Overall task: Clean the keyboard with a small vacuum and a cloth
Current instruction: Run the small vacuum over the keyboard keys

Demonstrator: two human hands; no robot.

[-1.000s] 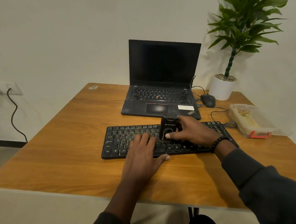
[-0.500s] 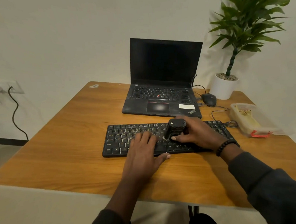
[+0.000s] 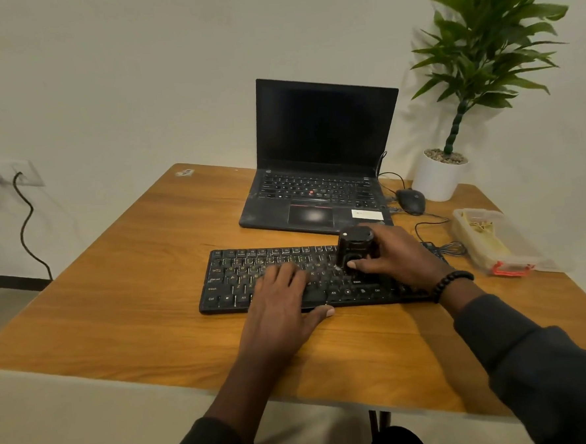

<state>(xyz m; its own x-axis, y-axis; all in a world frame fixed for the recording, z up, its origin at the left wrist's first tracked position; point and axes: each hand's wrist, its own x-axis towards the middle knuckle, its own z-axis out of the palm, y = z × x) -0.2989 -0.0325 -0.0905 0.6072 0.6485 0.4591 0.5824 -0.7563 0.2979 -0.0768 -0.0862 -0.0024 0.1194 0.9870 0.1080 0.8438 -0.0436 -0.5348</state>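
Head: right hand [image 3: 395, 262] fingers [image 3: 385, 231] around vacuum [image 3: 355, 249]

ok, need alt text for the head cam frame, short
A person's right hand grips a small black vacuum standing on a black keyboard, while the left hand lies flat on the keys, steadying it. Behind on the wooden table sit an open laptop, a mouse, a potted plant and a clear plastic box.

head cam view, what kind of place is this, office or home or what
Probably a small office or home desk setup: a wooden table with an open laptop, a separate keyboard and a wired mouse. Which of the two, I can't tell.
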